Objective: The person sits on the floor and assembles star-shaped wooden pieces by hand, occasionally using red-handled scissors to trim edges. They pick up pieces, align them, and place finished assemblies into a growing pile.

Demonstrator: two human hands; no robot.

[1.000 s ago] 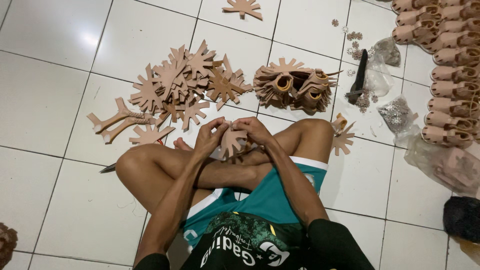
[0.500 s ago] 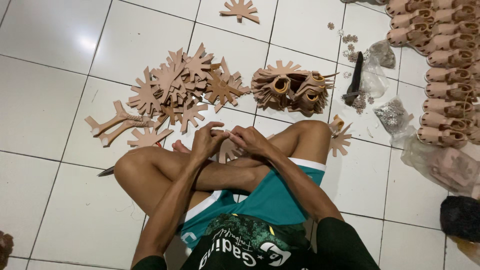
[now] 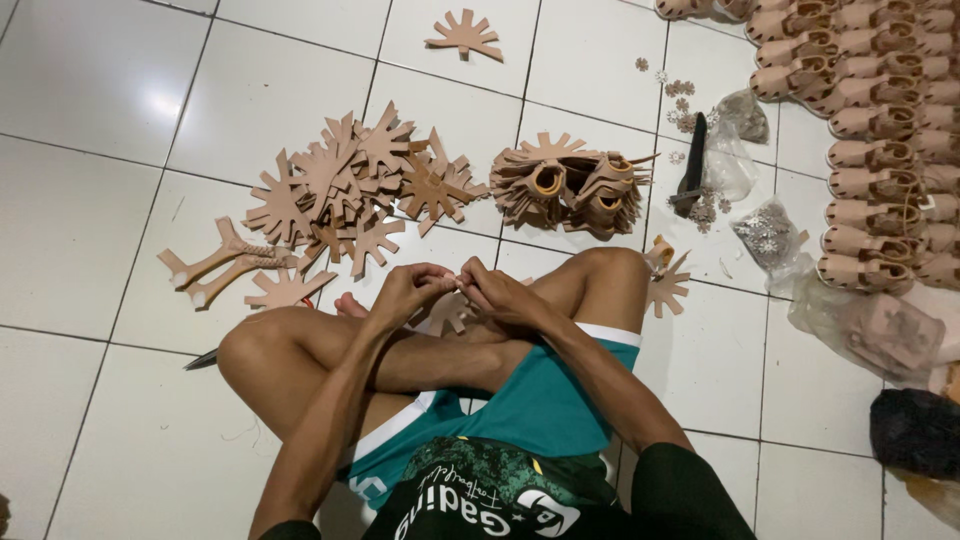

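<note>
A tan leather cut-out (image 3: 447, 312), star-shaped with radiating fingers, is held low between the crossed legs of a seated person, seen from the head camera. It is pinched at one edge by the left hand (image 3: 405, 293) and the right hand (image 3: 500, 295), whose fingertips meet, closed narrowly on the piece. A loose pile of flat cut-outs (image 3: 345, 190) lies on the white tiled floor (image 3: 90, 200) just beyond the knees, and a bundle of folded pieces (image 3: 570, 185) rests beside it. Rows of finished sandal uppers (image 3: 880, 130) are stacked at the far right. The step in hand appears to be the folding or joining of one tab; a firm pinch and careful alignment seem called for next.
</note>
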